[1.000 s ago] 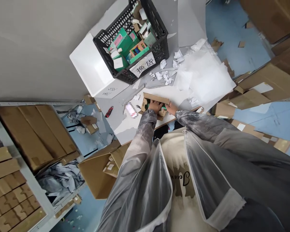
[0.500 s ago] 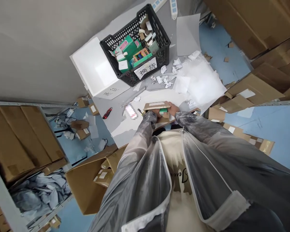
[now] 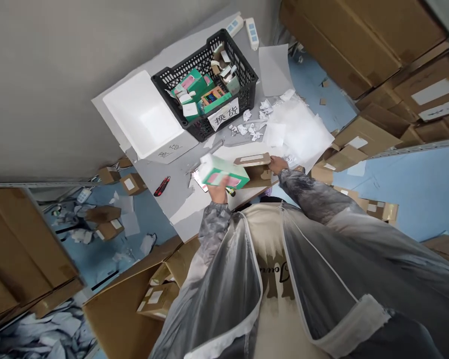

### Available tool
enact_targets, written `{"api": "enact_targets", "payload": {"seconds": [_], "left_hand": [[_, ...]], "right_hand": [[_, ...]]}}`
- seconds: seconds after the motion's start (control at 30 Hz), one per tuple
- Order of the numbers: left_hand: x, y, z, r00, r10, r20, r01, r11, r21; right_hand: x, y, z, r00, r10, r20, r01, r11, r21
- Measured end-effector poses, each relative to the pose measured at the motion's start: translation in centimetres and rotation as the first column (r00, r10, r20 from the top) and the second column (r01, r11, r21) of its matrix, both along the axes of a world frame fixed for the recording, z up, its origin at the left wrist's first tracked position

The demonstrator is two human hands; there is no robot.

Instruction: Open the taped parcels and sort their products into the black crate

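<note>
My left hand is closed around a green and white box with a pink panel, held above the front part of the table. Just right of it stands a small brown cardboard box with its labelled flap raised. At that carton's right edge, my right hand grips the flap side. Partly behind the green box lies a white item, mostly covered. A red and black utility knife rests on the table to the left.
A black plastic crate of green boxes stands at the table's back, beside a white foam bin. Crumpled paper and clear plastic bags lie to the right. A large open carton is at lower left.
My left hand has drawn the green and white box out of the small carton and moved it left. My right hand stays at the carton's right side. The view has shifted slightly.
</note>
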State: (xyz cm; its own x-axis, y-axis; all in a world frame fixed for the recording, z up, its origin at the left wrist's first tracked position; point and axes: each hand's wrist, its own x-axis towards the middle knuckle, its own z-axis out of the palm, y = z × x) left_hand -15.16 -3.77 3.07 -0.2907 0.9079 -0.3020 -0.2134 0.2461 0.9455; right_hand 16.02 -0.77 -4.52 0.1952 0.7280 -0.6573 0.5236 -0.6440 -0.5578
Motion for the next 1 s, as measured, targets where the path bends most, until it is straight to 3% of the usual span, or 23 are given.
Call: {"api": "enact_targets", "payload": {"seconds": [0.1,0.2,0.3,0.4,0.5,0.53,0.6,0.67,0.73,0.8,0.9,1.0], "left_hand": [[-2.5,-0.2,1.5,0.965,0.122,0.234,-0.127,0.992,0.004],[-4.7,0.0,2.1,0.94,0.139,0.311,-0.132,0.99,-0.044],[-6.1,-0.1,2.2,0.924,0.138,0.356,-0.115,0.99,-0.085],[-6.4,-0.3,2.3,0.904,0.124,0.409,-0.083,0.99,-0.118],[-5.9,-0.8,2.9,0.891,0.11,0.441,-0.06,0.99,-0.126],[-5.6,-1.0,3.3,0.887,0.097,0.451,-0.049,0.992,-0.117],[-4.9,-1.2,4.3,0.878,0.064,0.474,-0.026,0.996,-0.086],[-4.2,-1.2,5.6,0.875,0.017,0.483,0.006,0.999,-0.046],[-3.5,-1.1,6.9,0.884,-0.06,0.463,0.073,0.997,-0.01],[-3.0,-1.0,7.9,0.887,-0.146,0.438,0.153,0.988,0.021],[-3.0,-1.2,8.5,0.864,-0.211,0.456,0.192,0.977,0.088],[-3.7,-1.4,8.0,0.849,-0.202,0.488,0.153,0.978,0.14]], "right_hand": [[0.0,-0.9,0.9,0.986,-0.163,-0.021,0.161,0.984,-0.08],[-0.6,-0.9,1.6,0.95,-0.303,-0.08,0.291,0.947,-0.137],[-1.9,0.0,2.8,0.934,-0.347,-0.081,0.338,0.934,-0.114],[-4.0,0.7,5.2,0.932,-0.354,0.082,0.349,0.935,0.07],[-7.2,-0.5,8.5,0.95,-0.26,0.173,0.186,0.917,0.352],[-8.4,-1.4,9.6,0.976,-0.187,0.107,0.129,0.906,0.403],[-11.0,-3.6,11.8,0.984,0.004,-0.176,0.07,0.907,0.415],[-13.5,-5.8,13.5,0.858,0.126,-0.498,0.063,0.936,0.346],[-15.5,-7.4,14.8,0.708,0.146,-0.69,0.098,0.949,0.301],[-16.9,-8.2,15.7,0.66,0.113,-0.743,0.208,0.923,0.325],[-17.3,-7.9,17.2,0.719,0.006,-0.695,0.371,0.842,0.391],[-16.3,-7.2,19.5,0.775,0.033,-0.632,0.343,0.817,0.464]]}}
